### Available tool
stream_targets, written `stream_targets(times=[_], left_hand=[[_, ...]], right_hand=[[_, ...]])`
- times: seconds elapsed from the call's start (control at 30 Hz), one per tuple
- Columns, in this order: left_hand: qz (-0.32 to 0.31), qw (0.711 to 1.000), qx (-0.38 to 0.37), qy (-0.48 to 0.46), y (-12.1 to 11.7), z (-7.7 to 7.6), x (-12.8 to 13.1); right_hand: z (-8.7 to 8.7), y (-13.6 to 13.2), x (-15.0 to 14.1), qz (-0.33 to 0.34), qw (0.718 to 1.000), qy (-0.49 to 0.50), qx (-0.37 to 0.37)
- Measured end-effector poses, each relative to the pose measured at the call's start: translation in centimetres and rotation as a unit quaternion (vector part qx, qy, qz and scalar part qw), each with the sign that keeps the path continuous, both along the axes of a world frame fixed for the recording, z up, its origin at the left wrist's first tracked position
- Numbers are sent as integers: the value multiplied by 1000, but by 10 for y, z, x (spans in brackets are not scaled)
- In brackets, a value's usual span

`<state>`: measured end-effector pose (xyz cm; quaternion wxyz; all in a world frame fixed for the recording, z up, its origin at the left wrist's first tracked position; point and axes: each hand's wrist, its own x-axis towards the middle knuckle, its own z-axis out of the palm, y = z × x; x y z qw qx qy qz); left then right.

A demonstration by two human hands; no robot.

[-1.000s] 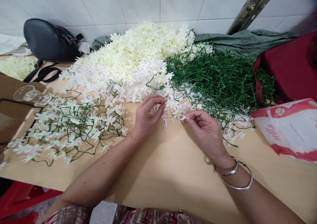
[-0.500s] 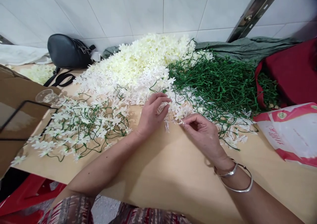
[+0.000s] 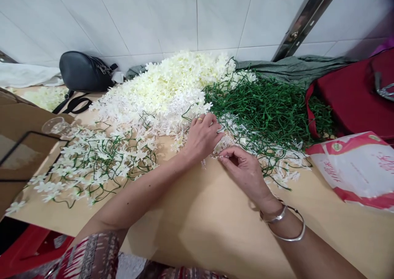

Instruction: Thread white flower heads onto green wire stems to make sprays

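My right hand (image 3: 243,170), wearing silver bangles, is closed in a pinch at the front edge of the loose flower parts. A small white flower piece, mostly hidden, is between the thumb and forefinger. Just to its left, my left hand (image 3: 203,137) is turned back-up with its fingers curled down over the white pieces; what they grip, if anything, is hidden. Behind both hands rises a heap of cream-white artificial blossoms (image 3: 175,77), with thin white stamens (image 3: 181,114) along its front. To its right lies a tangle of green plastic stems (image 3: 261,106).
White flowers on green stems (image 3: 104,160) lie spread at the left, beside a clear plastic cup (image 3: 57,125) and a cardboard box (image 3: 18,123). A black bag (image 3: 84,71) stands near the tiled wall. At right are a red bag (image 3: 347,90) and a pink-and-white plastic packet (image 3: 357,168).
My left hand has turned over, back upward, and moved right, closer to my right hand. My right hand keeps its pinch. The view has shifted slightly.
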<state>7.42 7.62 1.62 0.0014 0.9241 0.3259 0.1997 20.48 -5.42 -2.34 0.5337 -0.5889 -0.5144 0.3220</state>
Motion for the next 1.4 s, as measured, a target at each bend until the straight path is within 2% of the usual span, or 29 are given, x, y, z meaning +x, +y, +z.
stream_targets(times=[0.1,0.23,0.33,0.47,0.57,0.63,0.73,0.83,0.93,1.07,1.13,1.23,1.33,1.4], left_hand=[[21,1000,7,15,4,5,12],[4,991,-29,-128,5,21,2],[-44,952,-133,-272,-2,39,-17],[-41,876,-267,-400,-14,53,-39],[-49,835,-351,-422,-25,48,-54],[-56,809,-405,-422,-36,38,-63],[-59,754,-482,-442,-54,21,-72],[-32,717,-532,-450,-67,8,-74],[-6,684,-579,-444,-71,4,-73],[-6,647,-640,-415,-67,2,-72],[-12,642,-652,-403,-66,-1,-71],[-2,660,-634,-404,-67,-8,-69],[9,703,-582,-408,-69,-12,-69],[1,747,-536,-394,-69,-13,-70]], right_hand=[[0,1,0,-4,1000,5,11],[2,0,0,-14,1000,3,14],[5,0,-1,-17,1000,6,15],[5,-1,-2,-23,1000,3,17],[3,-1,-1,-26,1000,0,12],[1,-2,0,-31,999,8,3],[0,-3,2,-44,998,39,6],[2,-3,2,-59,996,69,19],[6,-3,3,-63,995,75,13],[9,-4,4,-70,994,86,5],[10,-5,6,-65,994,88,1],[11,-5,6,-30,996,87,4],[12,-7,4,9,995,95,6],[12,-8,2,38,993,111,-2]])
